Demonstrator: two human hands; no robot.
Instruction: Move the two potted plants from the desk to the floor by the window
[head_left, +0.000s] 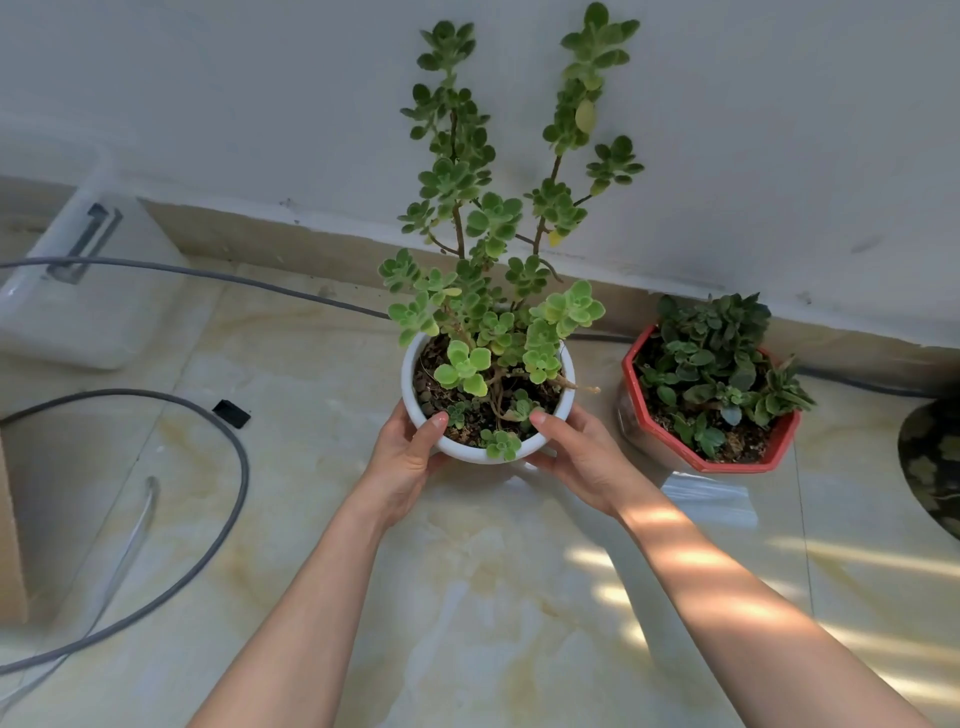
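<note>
Holding white pot (415, 410) of leafy succulent (493, 249), both hands (402, 467) (582, 457).

Both bare forearms reach forward. The left hand (402, 462) and right hand (582, 457) clasp opposite sides of the pot (467, 451), thumbs hooked over its rim, fingers wrapped beneath.
</note>
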